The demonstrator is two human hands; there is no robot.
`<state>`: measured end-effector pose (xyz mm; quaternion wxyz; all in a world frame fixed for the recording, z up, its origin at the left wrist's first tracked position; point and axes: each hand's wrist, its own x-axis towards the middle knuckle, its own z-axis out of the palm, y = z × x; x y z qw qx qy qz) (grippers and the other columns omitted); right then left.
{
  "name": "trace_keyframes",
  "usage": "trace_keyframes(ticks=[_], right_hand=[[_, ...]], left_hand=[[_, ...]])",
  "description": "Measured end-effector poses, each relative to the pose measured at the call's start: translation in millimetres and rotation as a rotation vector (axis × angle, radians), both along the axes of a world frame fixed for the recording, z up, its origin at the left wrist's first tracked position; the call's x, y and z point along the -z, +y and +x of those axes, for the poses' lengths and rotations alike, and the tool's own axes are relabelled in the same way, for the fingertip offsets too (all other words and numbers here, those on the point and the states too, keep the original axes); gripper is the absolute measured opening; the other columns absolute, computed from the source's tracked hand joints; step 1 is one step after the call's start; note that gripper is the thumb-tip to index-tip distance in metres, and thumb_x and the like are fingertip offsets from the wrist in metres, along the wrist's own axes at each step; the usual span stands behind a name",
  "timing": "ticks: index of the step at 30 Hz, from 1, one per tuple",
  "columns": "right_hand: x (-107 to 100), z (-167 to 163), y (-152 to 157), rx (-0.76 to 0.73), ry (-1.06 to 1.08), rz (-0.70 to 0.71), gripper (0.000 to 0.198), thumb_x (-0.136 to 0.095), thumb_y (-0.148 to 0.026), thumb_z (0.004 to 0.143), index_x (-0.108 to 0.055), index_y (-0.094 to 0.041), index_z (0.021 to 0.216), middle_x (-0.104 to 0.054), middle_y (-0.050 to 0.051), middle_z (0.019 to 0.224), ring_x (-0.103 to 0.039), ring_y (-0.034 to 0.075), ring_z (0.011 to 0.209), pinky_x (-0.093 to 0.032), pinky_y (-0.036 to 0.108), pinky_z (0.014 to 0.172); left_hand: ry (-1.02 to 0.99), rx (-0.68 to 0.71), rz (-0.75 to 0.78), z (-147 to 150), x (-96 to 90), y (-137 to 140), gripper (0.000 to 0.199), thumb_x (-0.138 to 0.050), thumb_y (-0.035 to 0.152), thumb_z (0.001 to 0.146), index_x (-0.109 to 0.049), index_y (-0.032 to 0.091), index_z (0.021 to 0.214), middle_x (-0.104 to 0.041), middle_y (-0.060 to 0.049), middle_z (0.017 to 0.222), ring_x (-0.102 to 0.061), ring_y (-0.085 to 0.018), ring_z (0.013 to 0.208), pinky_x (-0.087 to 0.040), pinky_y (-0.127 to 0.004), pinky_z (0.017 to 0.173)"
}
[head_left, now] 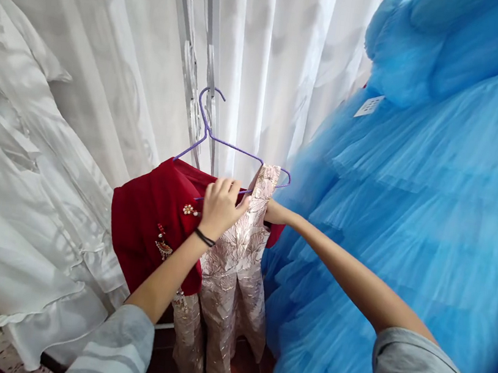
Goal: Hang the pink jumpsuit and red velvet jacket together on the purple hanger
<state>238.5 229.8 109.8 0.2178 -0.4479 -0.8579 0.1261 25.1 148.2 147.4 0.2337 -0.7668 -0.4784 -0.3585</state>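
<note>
Dress (239, 253) on purple hanger (231, 144), pink-gold brocade half under red cape (151, 222); left hand (222, 206) fingers pinching neckline, right hand (273, 213) tucked behind, grip hidden, still getting straightened.

The single head-worn view looks forward and down, close upon the thin purple wire hanger (231, 144), white curtains behind it.

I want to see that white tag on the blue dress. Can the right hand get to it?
Probably yes. The right hand is tucked behind the pink brocade dress, right beside the blue dress. The white tag hangs higher up in the open, with nothing covering it.
</note>
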Motion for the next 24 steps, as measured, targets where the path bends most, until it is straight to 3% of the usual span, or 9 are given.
trace_keyframes(ticks=[3, 7, 10, 13, 15, 18, 20, 22, 24], right_hand=[[11, 5, -4, 0.073, 0.001, -0.01, 0.026, -0.051, -0.008, 0.068, -0.07, -0.012, 0.084, -0.072, 0.006, 0.088, -0.064, 0.02, 0.086, -0.048, 0.026, 0.08], [0, 21, 3, 0.209, 0.072, 0.03, 0.026, -0.047, -0.006, 0.063, -0.069, -0.012, 0.076, -0.069, 0.003, 0.073, -0.062, 0.018, 0.076, -0.045, 0.023, 0.07], [-36, 33, 13, 0.312, 0.166, 0.069, 0.022, -0.047, -0.011, 0.066, -0.068, -0.01, 0.073, -0.067, 0.004, 0.068, -0.06, 0.019, 0.076, -0.045, 0.024, 0.069], [-85, 51, 12, 0.36, 0.277, 0.061, 0.023, -0.051, -0.021, 0.071, -0.069, -0.009, 0.077, -0.065, 0.004, 0.066, -0.06, 0.018, 0.071, -0.046, 0.025, 0.066], [-117, 65, 2, 0.258, 0.277, -0.087, 0.027, -0.062, -0.032, 0.071, -0.07, -0.01, 0.085, -0.067, 0.003, 0.07, -0.06, 0.017, 0.068, -0.048, 0.025, 0.064], [-160, 76, -22, 0.13, -0.035, -0.332, 0.036, -0.08, -0.039, 0.058, -0.072, -0.013, 0.082, -0.068, 0.002, 0.068, -0.06, 0.017, 0.062, -0.05, 0.028, 0.061], [-183, 73, -40, 0.266, -0.213, -0.16, 0.029, -0.083, -0.03, 0.057, -0.072, -0.011, 0.075, -0.064, 0.002, 0.063, -0.058, 0.016, 0.06, -0.049, 0.028, 0.062], [-201, 62, -57, 0.445, -0.2, 0.205, 0.021, -0.073, -0.022, 0.069, -0.073, -0.007, 0.085, -0.066, 0.004, 0.07, -0.06, 0.016, 0.07, -0.048, 0.029, 0.071], [-209, 49, -68, 0.524, -0.1, 0.543, 0.029, -0.057, -0.014, 0.081, -0.07, -0.003, 0.104, -0.068, 0.009, 0.09, -0.061, 0.018, 0.089, -0.045, 0.032, 0.082]], left_hand=[[-0.008, -0.088, -0.143, 31, 13.5, 12, 0.04, -0.037, 0.046, 0.097, -0.063, 0.017, 0.107, -0.068, -0.011, 0.102, -0.057, -0.028, 0.097, -0.038, -0.042, 0.084], [0.002, -0.104, -0.14, 30, 23.3, 14, 0.049, -0.039, 0.053, 0.095, -0.062, 0.017, 0.118, -0.068, -0.011, 0.102, -0.056, -0.028, 0.095, -0.037, -0.042, 0.082], [-0.005, -0.063, -0.148, 22, 20.8, 8, 0.052, -0.041, 0.05, 0.095, -0.054, 0.019, 0.134, -0.069, -0.008, 0.105, -0.057, -0.026, 0.096, -0.038, -0.041, 0.085], [0.009, -0.035, -0.172, 16, 17.6, 4, 0.051, -0.041, 0.048, 0.096, -0.055, 0.016, 0.133, -0.069, -0.008, 0.111, -0.058, -0.025, 0.1, -0.038, -0.04, 0.086], [0.026, -0.028, -0.182, 14, 17.3, 3, 0.05, -0.042, 0.048, 0.096, -0.056, 0.016, 0.131, -0.069, -0.008, 0.114, -0.057, -0.025, 0.102, -0.038, -0.039, 0.086], [0.034, -0.02, -0.192, 13, 17.9, 2, 0.044, -0.043, 0.047, 0.096, -0.059, 0.017, 0.124, -0.069, -0.009, 0.112, -0.058, -0.025, 0.1, -0.038, -0.04, 0.085], [0.032, -0.013, -0.196, 14, 18.0, 1, 0.041, -0.044, 0.047, 0.095, -0.061, 0.017, 0.118, -0.069, -0.01, 0.11, -0.058, -0.026, 0.1, -0.038, -0.04, 0.084], [0.031, -0.016, -0.196, 14, 17.7, -1, 0.041, -0.044, 0.047, 0.095, -0.061, 0.016, 0.116, -0.068, -0.011, 0.11, -0.058, -0.027, 0.101, -0.038, -0.04, 0.085], [0.033, -0.025, -0.195, 15, 17.3, -1, 0.04, -0.045, 0.048, 0.095, -0.061, 0.016, 0.115, -0.068, -0.012, 0.111, -0.058, -0.027, 0.102, -0.037, -0.041, 0.085]])
